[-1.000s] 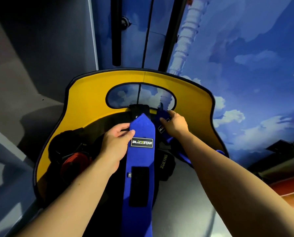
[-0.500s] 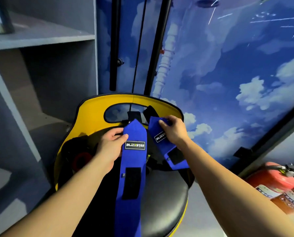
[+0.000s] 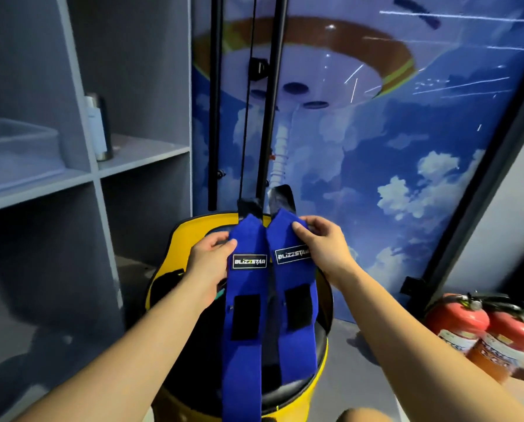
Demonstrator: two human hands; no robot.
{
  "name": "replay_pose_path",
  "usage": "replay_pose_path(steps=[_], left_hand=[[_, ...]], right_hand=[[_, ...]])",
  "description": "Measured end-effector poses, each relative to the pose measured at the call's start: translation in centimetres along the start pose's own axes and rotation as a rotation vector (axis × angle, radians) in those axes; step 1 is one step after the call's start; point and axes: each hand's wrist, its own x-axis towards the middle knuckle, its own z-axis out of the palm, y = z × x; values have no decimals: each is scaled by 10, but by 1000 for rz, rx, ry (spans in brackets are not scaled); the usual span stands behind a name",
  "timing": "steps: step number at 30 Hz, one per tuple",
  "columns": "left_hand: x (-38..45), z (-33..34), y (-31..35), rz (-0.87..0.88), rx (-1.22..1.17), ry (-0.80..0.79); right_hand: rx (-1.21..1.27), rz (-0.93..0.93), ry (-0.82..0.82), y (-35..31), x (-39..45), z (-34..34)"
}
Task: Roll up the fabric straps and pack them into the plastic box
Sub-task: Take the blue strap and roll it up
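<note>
Above the yellow chair, two blue fabric straps hang side by side, their inner edges almost touching near the top. The left hand pinches the left strap at its upper edge, thumb on the front face. The right hand pinches the right strap near its top in the same way. Each strap carries one white-lettered label and one black patch below it, so two labels and two patches in total. The straps fall down over the black seat. On the grey shelf at the left stands one clear plastic box, well apart from the straps, and one metal bottle beside it. Two red fire extinguishers lie on the floor at the right.
</note>
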Motion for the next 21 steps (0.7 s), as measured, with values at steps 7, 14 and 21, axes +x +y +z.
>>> replay_pose_path(steps=[7,14,21], left_hand=[[-41,6,55,-4,-233,-96],[-70,15,88,50,-337,-215],[-86,18,96,38,-383,-277]], right_hand=[[212,-47,-32,-57,-49,14],[370,-69,-8,-85,-76,31],[335,-101,136,-93,-74,56]])
